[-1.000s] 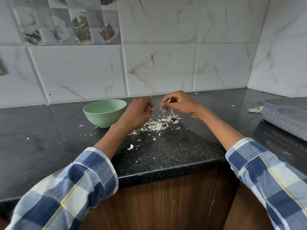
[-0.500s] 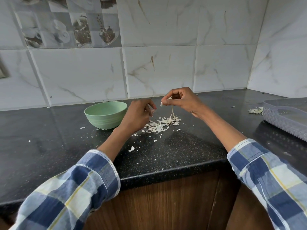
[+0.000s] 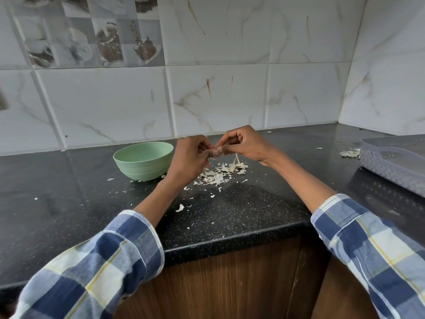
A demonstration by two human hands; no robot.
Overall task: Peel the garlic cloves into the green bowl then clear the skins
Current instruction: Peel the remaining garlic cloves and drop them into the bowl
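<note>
Head view: both hands meet just right of the green bowl (image 3: 143, 160), left hand (image 3: 189, 157) and right hand (image 3: 243, 143) pinching 1 garlic clove (image 3: 216, 152) above the skins (image 3: 220, 173) heaped on the counter (image 3: 241, 210).

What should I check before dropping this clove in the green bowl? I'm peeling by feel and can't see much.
1. Clove held: left hand and right hand pinch something small together; ok.
2. Clove fully peeled: hidden by fingers; cannot tell.
3. Green bowl upright, just left of the hands; ok.
4. Path to bowl clear; ok.
5. Skins cleared from counter: not ok.
</note>
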